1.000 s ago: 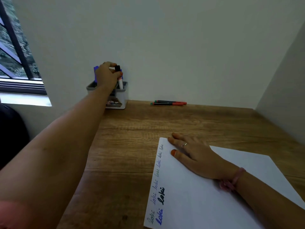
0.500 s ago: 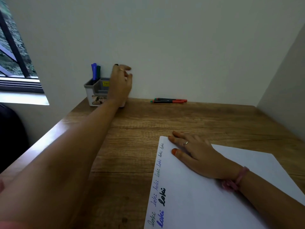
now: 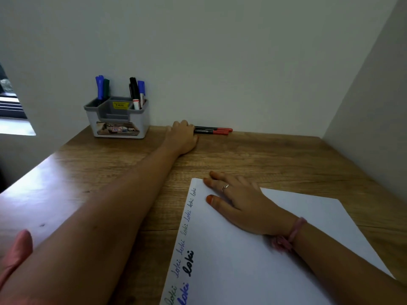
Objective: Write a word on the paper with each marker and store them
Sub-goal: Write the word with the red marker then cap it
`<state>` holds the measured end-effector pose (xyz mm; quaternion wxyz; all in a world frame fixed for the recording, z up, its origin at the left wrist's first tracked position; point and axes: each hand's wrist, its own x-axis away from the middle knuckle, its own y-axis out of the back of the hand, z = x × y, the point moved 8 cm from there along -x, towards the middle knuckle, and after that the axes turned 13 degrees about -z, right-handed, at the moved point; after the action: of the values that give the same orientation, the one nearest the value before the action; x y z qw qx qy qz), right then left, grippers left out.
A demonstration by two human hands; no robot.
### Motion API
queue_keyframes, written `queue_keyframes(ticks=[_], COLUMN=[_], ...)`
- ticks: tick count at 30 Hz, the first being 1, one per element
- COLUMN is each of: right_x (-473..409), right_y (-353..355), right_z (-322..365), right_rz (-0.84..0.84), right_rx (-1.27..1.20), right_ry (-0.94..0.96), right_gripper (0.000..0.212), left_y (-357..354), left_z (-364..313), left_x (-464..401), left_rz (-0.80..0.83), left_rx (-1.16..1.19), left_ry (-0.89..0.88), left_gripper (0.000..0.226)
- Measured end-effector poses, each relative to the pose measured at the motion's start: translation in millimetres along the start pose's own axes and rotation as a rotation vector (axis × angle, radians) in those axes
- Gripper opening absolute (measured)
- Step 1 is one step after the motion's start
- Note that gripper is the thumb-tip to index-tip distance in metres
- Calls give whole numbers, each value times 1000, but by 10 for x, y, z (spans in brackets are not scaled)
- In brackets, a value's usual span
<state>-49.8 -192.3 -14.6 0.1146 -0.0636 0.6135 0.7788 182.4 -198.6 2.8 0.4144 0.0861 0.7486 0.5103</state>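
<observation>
**Wooden desk and what rests on it**

A wood-grain desk [image 3: 275,159] fills a corner between two pale walls; at its far left stands a grey-and-white organiser [image 3: 117,119] holding upright markers [image 3: 100,89] in its back compartments; along the far edge, against the wall, lie loose markers [image 3: 214,130] with red caps, side by side; a white sheet of paper [image 3: 253,271] lies angled on the near right, with the word "loki" [image 3: 189,264] written repeatedly along its left edge in several colours; the left hand [image 3: 182,137] rests on the wood at the loose markers' ends; the right hand [image 3: 237,201] lies flat on the paper.
</observation>
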Motion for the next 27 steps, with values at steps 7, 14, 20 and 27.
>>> queue_keyframes(ticks=[7,14,20,27], right_x=[-5,-12,-7,-4], right_y=[7,16,64,163], right_z=[-1,-9,-6,-31], right_rz=[-10,-8,-38,-144], right_rx=[2,-4,-82,-206], right_ry=[4,7,1,28], right_gripper=[50,51,49,39], left_y=[48,91,351,996], left_z=[76,1,-100,110], left_x=[25,80,312,794], left_rz=[-5,17,-74,-252], left_rx=[-51,12,250,1072], left_ry=[58,55,-17,403], left_gripper=[50,36,27,30])
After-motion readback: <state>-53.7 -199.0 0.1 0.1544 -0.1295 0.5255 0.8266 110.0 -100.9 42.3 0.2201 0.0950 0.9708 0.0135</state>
